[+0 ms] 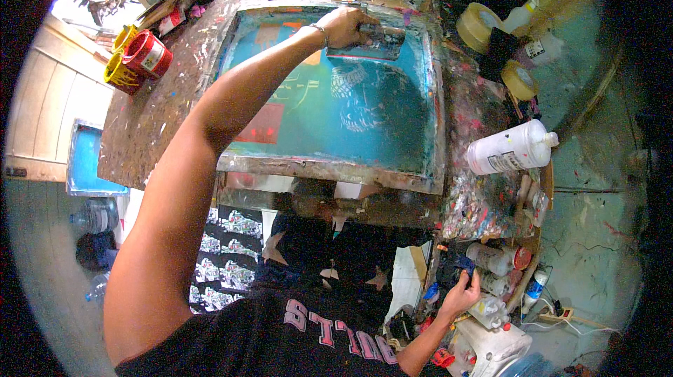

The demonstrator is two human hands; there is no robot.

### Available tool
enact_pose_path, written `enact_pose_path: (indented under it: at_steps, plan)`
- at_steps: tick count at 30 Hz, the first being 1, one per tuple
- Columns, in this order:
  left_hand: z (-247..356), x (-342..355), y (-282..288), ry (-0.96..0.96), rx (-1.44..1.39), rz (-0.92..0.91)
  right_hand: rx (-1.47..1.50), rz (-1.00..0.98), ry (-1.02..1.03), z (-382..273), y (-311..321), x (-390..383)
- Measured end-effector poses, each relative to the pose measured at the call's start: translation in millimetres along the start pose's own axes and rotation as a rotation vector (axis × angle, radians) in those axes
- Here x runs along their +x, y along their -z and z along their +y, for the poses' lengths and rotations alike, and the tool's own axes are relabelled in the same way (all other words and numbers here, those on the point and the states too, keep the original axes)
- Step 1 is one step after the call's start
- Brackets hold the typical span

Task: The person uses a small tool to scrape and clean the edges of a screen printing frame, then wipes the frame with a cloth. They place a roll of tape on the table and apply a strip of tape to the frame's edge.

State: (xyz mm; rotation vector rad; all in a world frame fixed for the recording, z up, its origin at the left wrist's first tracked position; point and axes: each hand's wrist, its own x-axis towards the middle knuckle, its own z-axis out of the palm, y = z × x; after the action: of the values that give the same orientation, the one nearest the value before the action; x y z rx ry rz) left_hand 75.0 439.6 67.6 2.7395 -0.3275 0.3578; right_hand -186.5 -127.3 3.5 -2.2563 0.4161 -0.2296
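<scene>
My left hand [345,26] grips a dark, ink-stained flat tool [378,42], like a squeegee, on the upper part of a screen-printing frame [389,128]. The screen's mesh is blue-green, with a pale figure [354,93] and a reddish patch [261,125]; my forearm crosses its left side. My right hand [459,296] is low at the right, beside a shelf of bottles, its fingers closed on what looks like a dark blue cloth [464,265].
A paint-spattered table [151,132] holds red and yellow tubs [146,55], tape rolls [477,29] and a white bottle [508,149]. A second blue screen [94,156] stands at left. Bottles [491,258] crowd the lower right shelf. Printed dark fabric [235,251] lies below the screen.
</scene>
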Motion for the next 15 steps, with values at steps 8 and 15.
enact_pose_path:
  at_steps: [8, 15]
  plan:
    - [29, -21, 1, -0.011, -0.041, -0.042, 0.105, 0.033, 0.061, 3, 8, -8]
    - [53, -44, 10, 0.027, -0.133, -0.067, 0.121, 0.049, 0.08, 17, 17, -7]
